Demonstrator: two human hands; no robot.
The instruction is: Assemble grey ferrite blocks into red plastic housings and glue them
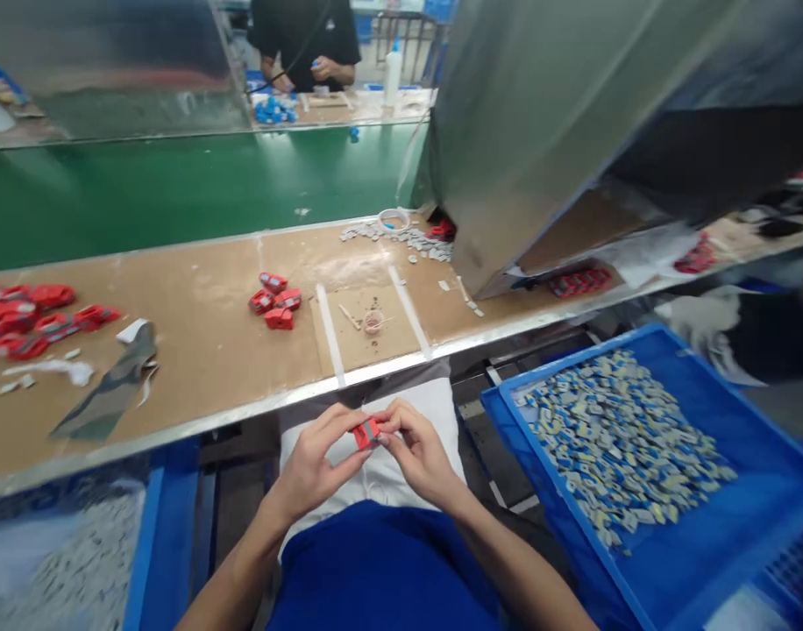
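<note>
Left hand (315, 464) and right hand (420, 451) both pinching small red-and-grey plastic block (366, 434) between fingertips, above lap, just off near edge of brown worktop (204, 342). Cluster of similar red blocks (287, 300) farther off, left of small round translucent cup (373, 322). Blue plastic tray (763, 482) at right, holding many small grey, blue and yellow pieces (625, 438).

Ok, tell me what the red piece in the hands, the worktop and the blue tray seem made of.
Red piece: probably hard plastic, slightly glossy, from its crisp edges and even colour; its grey part's material is unclear.
Worktop: perhaps cardboard or fibreboard on top, brown with a faint sheen.
Blue tray: likely moulded plastic, smooth, uniformly coloured throughout.
</note>
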